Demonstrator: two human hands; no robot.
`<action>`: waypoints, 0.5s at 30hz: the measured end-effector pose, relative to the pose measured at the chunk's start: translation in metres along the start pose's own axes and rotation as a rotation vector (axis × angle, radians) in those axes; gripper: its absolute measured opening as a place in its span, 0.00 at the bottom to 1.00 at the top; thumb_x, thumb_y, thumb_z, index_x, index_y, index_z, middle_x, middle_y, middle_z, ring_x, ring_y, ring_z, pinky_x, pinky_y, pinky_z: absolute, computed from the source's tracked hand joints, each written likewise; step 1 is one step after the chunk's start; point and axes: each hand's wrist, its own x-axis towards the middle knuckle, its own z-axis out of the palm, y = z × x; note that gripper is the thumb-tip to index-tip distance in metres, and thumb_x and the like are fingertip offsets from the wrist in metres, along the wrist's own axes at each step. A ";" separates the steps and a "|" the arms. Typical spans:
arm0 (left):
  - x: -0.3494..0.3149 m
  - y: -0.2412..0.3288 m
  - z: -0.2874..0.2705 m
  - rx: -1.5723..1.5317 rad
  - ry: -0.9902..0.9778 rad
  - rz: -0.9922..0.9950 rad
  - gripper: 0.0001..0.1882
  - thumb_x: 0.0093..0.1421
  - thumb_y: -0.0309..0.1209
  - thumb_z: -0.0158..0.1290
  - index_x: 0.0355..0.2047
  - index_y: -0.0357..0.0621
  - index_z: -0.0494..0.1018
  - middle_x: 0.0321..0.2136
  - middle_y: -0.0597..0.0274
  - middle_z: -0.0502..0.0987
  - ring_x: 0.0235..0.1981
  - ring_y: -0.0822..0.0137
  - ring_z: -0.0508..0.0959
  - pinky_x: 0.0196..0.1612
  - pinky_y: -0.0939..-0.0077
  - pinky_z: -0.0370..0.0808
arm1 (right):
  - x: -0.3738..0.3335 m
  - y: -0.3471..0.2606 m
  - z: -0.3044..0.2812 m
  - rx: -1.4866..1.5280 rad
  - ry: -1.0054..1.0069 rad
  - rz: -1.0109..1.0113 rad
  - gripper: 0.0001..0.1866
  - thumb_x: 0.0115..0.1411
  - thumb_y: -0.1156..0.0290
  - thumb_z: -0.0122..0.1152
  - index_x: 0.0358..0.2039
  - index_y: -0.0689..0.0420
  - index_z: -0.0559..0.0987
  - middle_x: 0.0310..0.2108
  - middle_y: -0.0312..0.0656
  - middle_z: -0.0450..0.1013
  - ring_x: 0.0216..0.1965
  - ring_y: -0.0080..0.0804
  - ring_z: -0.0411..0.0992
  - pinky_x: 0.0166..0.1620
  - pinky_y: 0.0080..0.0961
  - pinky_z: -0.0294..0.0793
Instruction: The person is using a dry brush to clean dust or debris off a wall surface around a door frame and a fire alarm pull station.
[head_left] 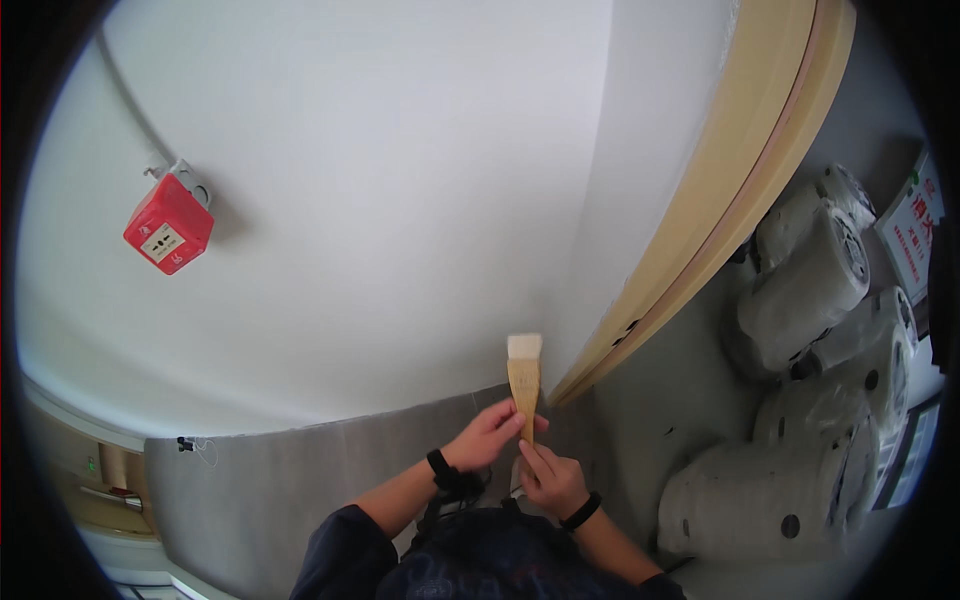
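A flat wooden paintbrush (pixel 523 380) with pale bristles points up and away from me, in front of the white wall. My left hand (pixel 483 436) is closed on the middle of its handle, the thumb lying along the wood. Lower down, my right hand (pixel 556 482) pinches the handle's end between thumb and fingers. Both wrists carry black bands. The bristles look dry and white, and they touch nothing.
A red alarm call box (pixel 170 225) sticks out from the wall (pixel 380 200) at left. To the right stands a light wooden door frame (pixel 690 220). Beyond it, several plastic-wrapped rolls (pixel 760 500) are piled up. A small black object with a wire (pixel 186 443) lies by the wall's foot.
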 end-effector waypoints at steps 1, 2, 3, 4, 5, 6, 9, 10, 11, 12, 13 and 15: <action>0.007 0.014 -0.011 0.118 0.039 0.056 0.18 0.71 0.36 0.36 0.51 0.35 0.65 0.47 0.55 0.74 0.50 0.66 0.74 0.55 0.70 0.69 | 0.004 0.000 0.000 -0.054 -0.070 -0.010 0.20 0.50 0.76 0.64 0.46 0.64 0.75 0.40 0.49 0.76 0.31 0.39 0.78 0.32 0.29 0.79; 0.017 0.028 -0.020 0.236 0.072 0.115 0.17 0.71 0.36 0.35 0.50 0.36 0.65 0.45 0.56 0.75 0.48 0.66 0.75 0.54 0.70 0.70 | 0.003 0.001 0.002 -0.058 -0.070 0.006 0.20 0.50 0.76 0.64 0.46 0.64 0.75 0.40 0.49 0.76 0.31 0.39 0.78 0.32 0.29 0.79; 0.029 0.041 -0.027 0.194 0.057 0.141 0.15 0.71 0.35 0.34 0.48 0.37 0.64 0.41 0.57 0.75 0.45 0.66 0.76 0.52 0.71 0.71 | 0.001 0.005 0.007 -0.027 -0.046 0.054 0.20 0.51 0.76 0.63 0.47 0.62 0.75 0.41 0.47 0.76 0.32 0.38 0.78 0.32 0.28 0.79; 0.041 0.057 -0.035 0.154 0.042 0.166 0.14 0.71 0.34 0.34 0.47 0.38 0.63 0.37 0.59 0.75 0.42 0.66 0.77 0.51 0.71 0.72 | -0.001 0.009 0.013 0.005 -0.020 0.102 0.20 0.52 0.75 0.62 0.48 0.60 0.75 0.42 0.46 0.76 0.32 0.37 0.78 0.33 0.27 0.79; 0.053 0.079 -0.039 0.195 0.039 0.200 0.13 0.71 0.35 0.34 0.47 0.39 0.63 0.33 0.61 0.73 0.38 0.67 0.77 0.48 0.70 0.73 | -0.004 0.012 0.020 -0.001 -0.013 0.119 0.20 0.52 0.75 0.62 0.48 0.60 0.75 0.42 0.46 0.76 0.32 0.37 0.78 0.33 0.27 0.79; 0.064 0.102 -0.041 0.235 0.033 0.231 0.13 0.71 0.35 0.34 0.46 0.39 0.63 0.30 0.63 0.70 0.33 0.68 0.77 0.46 0.69 0.74 | -0.011 0.013 0.026 0.087 -0.082 0.317 0.20 0.53 0.72 0.63 0.48 0.59 0.76 0.42 0.44 0.76 0.33 0.38 0.77 0.34 0.28 0.79; 0.105 0.154 -0.033 0.103 0.028 0.362 0.14 0.71 0.36 0.34 0.45 0.40 0.64 0.25 0.65 0.67 0.23 0.73 0.70 0.31 0.75 0.72 | -0.057 0.030 0.048 0.092 -0.263 0.672 0.21 0.54 0.64 0.63 0.47 0.57 0.77 0.42 0.42 0.77 0.34 0.41 0.77 0.36 0.32 0.78; 0.114 0.176 -0.027 0.108 0.037 0.386 0.14 0.71 0.37 0.34 0.44 0.40 0.64 0.23 0.66 0.66 0.19 0.75 0.67 0.25 0.78 0.69 | -0.077 0.037 0.060 0.021 -0.392 0.811 0.22 0.54 0.59 0.62 0.47 0.56 0.78 0.42 0.42 0.77 0.34 0.43 0.77 0.37 0.34 0.78; 0.120 0.197 -0.021 0.089 0.046 0.364 0.15 0.71 0.38 0.34 0.43 0.40 0.65 0.22 0.67 0.66 0.17 0.76 0.65 0.22 0.81 0.65 | -0.103 0.039 0.072 0.016 -0.366 0.841 0.22 0.54 0.59 0.62 0.47 0.56 0.78 0.42 0.42 0.77 0.34 0.43 0.77 0.37 0.34 0.78; 0.128 0.214 -0.015 0.067 0.057 0.345 0.15 0.71 0.39 0.34 0.43 0.41 0.65 0.20 0.67 0.65 0.15 0.77 0.63 0.18 0.83 0.60 | -0.130 0.039 0.080 -0.075 -0.368 0.931 0.22 0.55 0.56 0.62 0.45 0.58 0.79 0.40 0.43 0.78 0.34 0.44 0.77 0.38 0.35 0.77; 0.140 0.227 -0.010 0.060 0.047 0.397 0.16 0.71 0.40 0.34 0.42 0.41 0.66 0.18 0.70 0.63 0.13 0.78 0.59 0.15 0.83 0.55 | -0.158 0.033 0.090 -0.166 -0.371 1.023 0.23 0.55 0.53 0.61 0.42 0.59 0.80 0.38 0.45 0.78 0.33 0.45 0.77 0.38 0.35 0.77; 0.156 0.247 -0.006 0.102 0.007 0.454 0.17 0.71 0.41 0.35 0.38 0.41 0.67 0.16 0.72 0.61 0.13 0.79 0.58 0.15 0.83 0.54 | -0.188 0.010 0.103 0.033 -0.202 1.206 0.21 0.55 0.55 0.62 0.40 0.61 0.81 0.35 0.46 0.79 0.33 0.42 0.78 0.38 0.33 0.77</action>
